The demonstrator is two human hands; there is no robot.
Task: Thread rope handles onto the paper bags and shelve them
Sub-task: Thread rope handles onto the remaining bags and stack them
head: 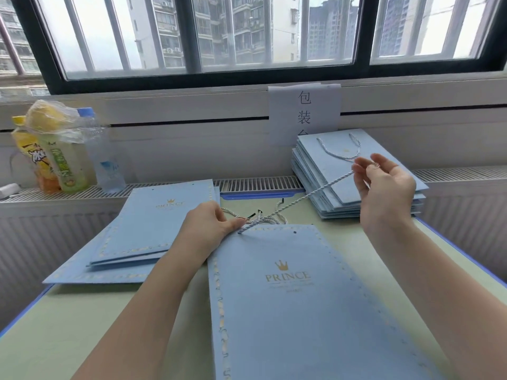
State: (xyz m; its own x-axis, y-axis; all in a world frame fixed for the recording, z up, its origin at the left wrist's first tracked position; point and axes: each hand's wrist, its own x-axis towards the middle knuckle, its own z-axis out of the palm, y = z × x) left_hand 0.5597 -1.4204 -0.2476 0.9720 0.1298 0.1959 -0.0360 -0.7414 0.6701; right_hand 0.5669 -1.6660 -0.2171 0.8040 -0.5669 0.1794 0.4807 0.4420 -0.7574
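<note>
Nearest us, a flat pale-blue paper bag [301, 305] w/ gold crown print and a scalloped border is lying on the green table [68, 325]; we're seeing two punched holes at its top edge. Our left hand [212, 222] is pressing down on the bag's top left corner, fingers curled and pinching near the hole where the rope [310, 194] is entering. The rope, a twisted blue-white cord, is running taut up and right to our right hand [384, 182], which is raised, thumb and forefinger pinching the end, other fingers loosely spread. More loose cords [271, 215] w/ dark tips are lying just behind the bag. To the left, an unthreaded bag pile [153, 229] is fanning out flat. Farther right, a finished stack [329, 176] is sitting w/ a rope handle on top, partly behind our right hand. At the back left, plastic bottles [65, 163] are standing on the radiator grille, a crinkled clear wrapper over them. A paper sign [304, 111] is hanging under the window [219, 37].
</note>
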